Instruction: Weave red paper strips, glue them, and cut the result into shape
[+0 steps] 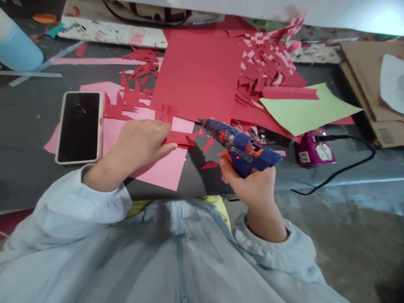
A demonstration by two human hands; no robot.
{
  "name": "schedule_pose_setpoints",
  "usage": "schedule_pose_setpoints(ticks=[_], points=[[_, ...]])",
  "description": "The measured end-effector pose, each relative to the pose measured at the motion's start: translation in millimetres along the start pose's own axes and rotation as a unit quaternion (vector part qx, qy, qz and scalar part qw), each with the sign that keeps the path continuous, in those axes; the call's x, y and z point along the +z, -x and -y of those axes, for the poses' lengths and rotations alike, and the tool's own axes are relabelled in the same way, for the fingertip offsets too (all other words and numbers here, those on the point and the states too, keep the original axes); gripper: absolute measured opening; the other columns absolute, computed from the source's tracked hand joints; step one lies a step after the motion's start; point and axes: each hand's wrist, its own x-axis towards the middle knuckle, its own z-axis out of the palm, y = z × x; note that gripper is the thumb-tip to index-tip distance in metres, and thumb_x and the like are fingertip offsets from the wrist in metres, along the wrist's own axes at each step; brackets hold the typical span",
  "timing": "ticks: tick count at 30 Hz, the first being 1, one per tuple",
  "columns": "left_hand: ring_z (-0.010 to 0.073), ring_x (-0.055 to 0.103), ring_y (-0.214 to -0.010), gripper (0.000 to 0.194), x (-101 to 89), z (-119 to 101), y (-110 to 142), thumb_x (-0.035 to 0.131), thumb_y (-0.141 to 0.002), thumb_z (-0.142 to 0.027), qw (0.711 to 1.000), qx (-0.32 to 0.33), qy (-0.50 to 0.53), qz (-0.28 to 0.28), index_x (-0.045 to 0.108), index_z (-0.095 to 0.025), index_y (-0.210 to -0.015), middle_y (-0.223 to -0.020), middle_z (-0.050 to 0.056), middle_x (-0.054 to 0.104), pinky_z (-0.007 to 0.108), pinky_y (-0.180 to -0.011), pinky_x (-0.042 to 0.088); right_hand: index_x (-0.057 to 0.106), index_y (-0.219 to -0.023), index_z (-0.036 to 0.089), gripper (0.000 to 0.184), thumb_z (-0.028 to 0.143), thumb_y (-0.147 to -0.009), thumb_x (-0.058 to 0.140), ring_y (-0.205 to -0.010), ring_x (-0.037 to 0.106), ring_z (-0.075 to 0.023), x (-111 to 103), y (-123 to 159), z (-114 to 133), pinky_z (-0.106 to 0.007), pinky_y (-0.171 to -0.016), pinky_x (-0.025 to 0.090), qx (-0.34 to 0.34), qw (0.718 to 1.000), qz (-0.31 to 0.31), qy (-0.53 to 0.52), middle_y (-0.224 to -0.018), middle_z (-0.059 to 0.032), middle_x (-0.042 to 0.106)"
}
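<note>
My right hand (pixel 252 183) is wrapped around the handle of a blue glue gun (pixel 241 145), with a small red light glowing on its side. The nozzle points left, toward the red paper strips (pixel 181 139) at my left hand (pixel 145 139). Those strips stick out from between my left thumb and fingers, which are closed on them; part of the strips is hidden under the hand. Beneath lies pink paper (pixel 170 168). A large red sheet (pixel 198 71) spreads just beyond both hands. One small red scrap (pixel 209 165) rests on the dark table between them.
A phone (pixel 80 126) lies at the left, near a blue bottle (pixel 19 44). Red cut pieces (pixel 143 63) and woven red-and-pink paper (pixel 268 59) are heaped behind. At the right are a green sheet (pixel 309 107), a purple power socket (pixel 315 149) with a black cord, and cardboard (pixel 362 71).
</note>
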Motion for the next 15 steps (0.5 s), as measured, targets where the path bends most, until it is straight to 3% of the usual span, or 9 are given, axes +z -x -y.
schedule_pose_setpoints(ticks=[4, 7, 15], points=[[0.0267, 0.069, -0.085, 0.037, -1.0, -3, -1, 0.041, -0.095, -0.044, 1.0, -0.019, 0.007, -0.01, 0.07, -0.022, -0.095, -0.09, 0.009, 0.075, 0.035, -0.058, 0.029, 0.062, -0.076, 0.02, 0.012, 0.031, -0.078, 0.066, -0.04, 0.052, -0.0139, -12, 4, 10, -0.029, -0.045, 0.046, 0.068, 0.99, 0.058, -0.106, -0.049, 0.0044, 0.053], [0.025, 0.068, -0.081, 0.036, -2.2, -1, -3, 0.039, -0.094, -0.039, 0.999, -0.027, 0.018, -0.011, 0.07, -0.022, -0.09, -0.086, 0.008, 0.075, 0.035, -0.058, 0.028, 0.059, -0.075, 0.02, 0.015, 0.033, -0.08, 0.065, -0.038, 0.05, -0.0127, -19, 6, 14, -0.027, -0.043, 0.044, 0.083, 0.982, 0.113, -0.126, -0.044, 0.0066, 0.048], [0.0242, 0.059, -0.073, 0.041, -7.7, 6, -7, 0.035, -0.094, -0.038, 0.998, -0.033, 0.049, -0.004, 0.072, -0.02, -0.088, -0.079, 0.01, 0.07, 0.037, -0.059, 0.027, 0.053, -0.061, 0.022, 0.037, 0.05, -0.083, 0.059, -0.04, 0.05, -0.0132, -6, -1, 16, -0.025, -0.041, 0.036, 0.039, 0.973, 0.227, 0.002, -0.043, 0.0015, 0.053]])
